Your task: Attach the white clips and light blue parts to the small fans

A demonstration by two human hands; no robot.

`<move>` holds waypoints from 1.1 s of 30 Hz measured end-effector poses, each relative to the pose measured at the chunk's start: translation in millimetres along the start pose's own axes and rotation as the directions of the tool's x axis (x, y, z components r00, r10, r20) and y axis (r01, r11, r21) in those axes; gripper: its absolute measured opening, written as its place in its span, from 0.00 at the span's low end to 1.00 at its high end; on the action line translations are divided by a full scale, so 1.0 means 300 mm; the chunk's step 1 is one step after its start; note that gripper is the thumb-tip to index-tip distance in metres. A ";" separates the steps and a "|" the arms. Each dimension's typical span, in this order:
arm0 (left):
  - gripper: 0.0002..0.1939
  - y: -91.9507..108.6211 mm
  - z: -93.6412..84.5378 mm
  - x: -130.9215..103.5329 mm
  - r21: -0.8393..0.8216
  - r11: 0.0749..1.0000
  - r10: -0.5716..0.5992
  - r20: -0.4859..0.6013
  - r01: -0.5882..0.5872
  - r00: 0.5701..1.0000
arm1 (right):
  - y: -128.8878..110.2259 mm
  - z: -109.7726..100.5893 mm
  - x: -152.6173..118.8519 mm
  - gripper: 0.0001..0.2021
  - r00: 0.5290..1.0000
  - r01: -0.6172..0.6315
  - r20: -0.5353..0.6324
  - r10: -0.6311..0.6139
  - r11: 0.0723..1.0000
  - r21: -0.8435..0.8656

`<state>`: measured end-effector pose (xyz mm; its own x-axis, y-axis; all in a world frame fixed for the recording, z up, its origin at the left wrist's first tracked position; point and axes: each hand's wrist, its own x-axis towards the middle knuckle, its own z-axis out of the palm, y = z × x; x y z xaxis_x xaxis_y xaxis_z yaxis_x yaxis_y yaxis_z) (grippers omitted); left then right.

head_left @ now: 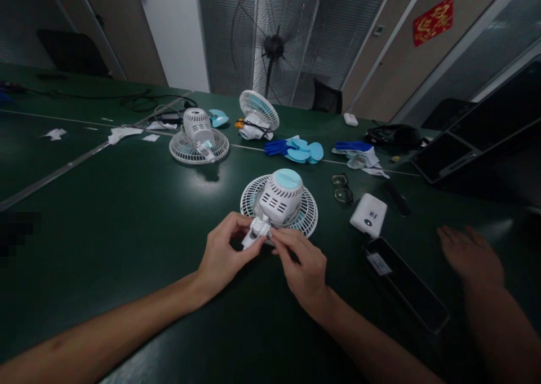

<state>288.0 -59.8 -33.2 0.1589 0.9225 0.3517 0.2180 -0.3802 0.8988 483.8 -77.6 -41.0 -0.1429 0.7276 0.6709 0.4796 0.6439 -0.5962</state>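
Gripped between the fingertips of my left hand (226, 247) and right hand (307, 264), both closed on it, is the white bracket (258, 228) at the near side of a fan (279, 202). It lies grille-down on the green table (139, 226) before me, its blue-capped back upward. Eyeglasses (343, 195) and a white box (369, 213) lie to the right; another person's hand (471, 257) is farther right.

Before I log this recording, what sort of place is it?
Probably an office or meeting room doubling as a work area: slatted blinds line the far side, and a dark chair stands beyond a large green table bearing a small white fan.
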 end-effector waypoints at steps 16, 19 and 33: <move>0.10 -0.002 -0.003 0.003 -0.012 1.000 0.011 0.032 -0.011 0.999 | 0.012 -0.006 0.003 0.14 0.999 0.033 0.047 -0.028 0.994 -0.107; 0.15 -0.007 0.000 0.000 -0.031 1.000 0.005 -0.002 -0.005 1.000 | 0.016 -0.001 0.000 0.12 0.999 0.021 0.046 -0.017 0.995 -0.100; 0.19 -0.013 -0.017 -0.006 0.218 0.925 0.270 0.199 -0.311 0.942 | 0.009 -0.011 0.012 0.04 0.994 -0.075 0.081 0.076 0.997 -0.015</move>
<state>281.9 -59.6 -35.9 0.4000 0.7530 0.5224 0.3618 -0.6535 0.6649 487.5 -74.0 -38.7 -0.1759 0.7911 0.5858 0.5019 0.5840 -0.6380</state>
